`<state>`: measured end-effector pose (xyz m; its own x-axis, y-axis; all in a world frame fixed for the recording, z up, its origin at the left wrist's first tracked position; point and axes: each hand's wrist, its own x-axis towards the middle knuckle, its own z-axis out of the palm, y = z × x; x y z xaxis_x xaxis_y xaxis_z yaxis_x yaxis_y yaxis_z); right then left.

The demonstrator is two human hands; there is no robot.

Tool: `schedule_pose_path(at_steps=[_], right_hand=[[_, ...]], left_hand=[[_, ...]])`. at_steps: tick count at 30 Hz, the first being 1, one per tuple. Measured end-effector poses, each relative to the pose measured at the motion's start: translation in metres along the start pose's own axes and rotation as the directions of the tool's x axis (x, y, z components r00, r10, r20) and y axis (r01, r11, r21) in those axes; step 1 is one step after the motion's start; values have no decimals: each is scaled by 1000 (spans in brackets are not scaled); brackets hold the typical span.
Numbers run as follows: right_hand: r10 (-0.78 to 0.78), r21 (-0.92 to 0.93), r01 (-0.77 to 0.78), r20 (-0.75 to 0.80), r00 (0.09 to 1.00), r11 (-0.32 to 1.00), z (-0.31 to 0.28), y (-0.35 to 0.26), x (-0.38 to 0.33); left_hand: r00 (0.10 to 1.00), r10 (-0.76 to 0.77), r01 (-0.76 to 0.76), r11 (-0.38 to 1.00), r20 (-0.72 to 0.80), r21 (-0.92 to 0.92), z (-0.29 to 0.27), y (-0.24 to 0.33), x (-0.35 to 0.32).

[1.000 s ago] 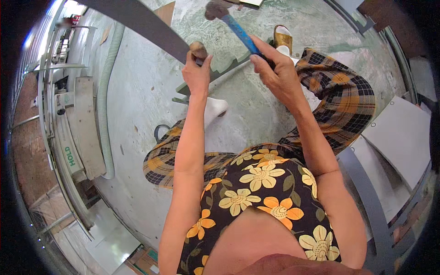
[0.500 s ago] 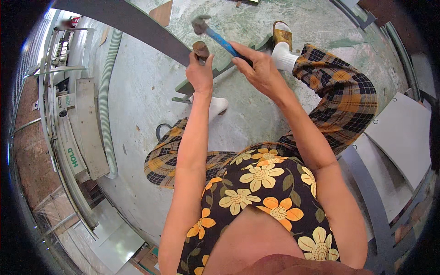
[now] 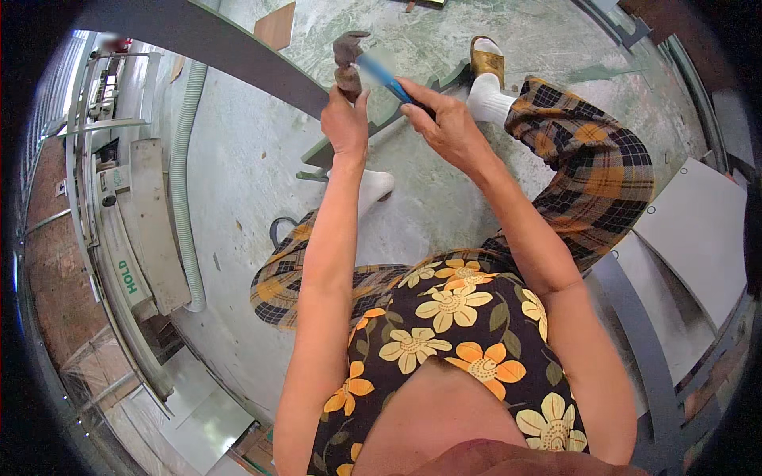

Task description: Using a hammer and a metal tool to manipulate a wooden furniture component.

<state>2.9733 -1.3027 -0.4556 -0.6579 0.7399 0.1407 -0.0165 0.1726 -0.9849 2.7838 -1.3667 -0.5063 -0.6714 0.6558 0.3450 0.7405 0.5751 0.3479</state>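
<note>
My right hand (image 3: 451, 131) is wrapped round the dark lower grip of a claw hammer with a blue handle (image 3: 389, 78). The hammer's grey-brown head (image 3: 348, 49) is right at the top of a short, thick brown piece (image 3: 347, 78), apparently touching it. That piece stands upright in my left hand (image 3: 345, 128), closed round its lower part; its lower end is hidden, and its exact kind cannot be made out. Beneath my left hand lies the end of a long dark grey beam (image 3: 230, 51), slanting in from the upper left.
A dark green metal bar (image 3: 389, 119) crosses the floor between my feet. A ribbed pale green hose (image 3: 184, 182) runs along the left, beside long metal machinery (image 3: 155, 214). White panels (image 3: 698, 226) and a curved grey part (image 3: 635, 325) lie at right. Farther off is a brown board (image 3: 275, 26).
The hammer head has come down from just above the brown piece to its top. My left hand stays almost where it was.
</note>
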Motion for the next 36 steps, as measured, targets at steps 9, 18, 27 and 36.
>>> schedule_pose_path(at_steps=[9,18,27,36], right_hand=[[-13,42,13,-7,1000,999,-2,0,-2],[9,33,-8,-9,1000,999,-1,2,-4],[33,38,-29,-99,994,999,-30,9,3],[88,50,-82,-120,989,995,-38,5,2]], left_hand=[[1000,-13,13,999,-19,-35,-1,2,4],[1000,-21,21,999,-13,-25,1,1,1],[996,58,-44,977,63,-208,-1,16,6],[991,101,-62,927,87,-371,34,23,26]])
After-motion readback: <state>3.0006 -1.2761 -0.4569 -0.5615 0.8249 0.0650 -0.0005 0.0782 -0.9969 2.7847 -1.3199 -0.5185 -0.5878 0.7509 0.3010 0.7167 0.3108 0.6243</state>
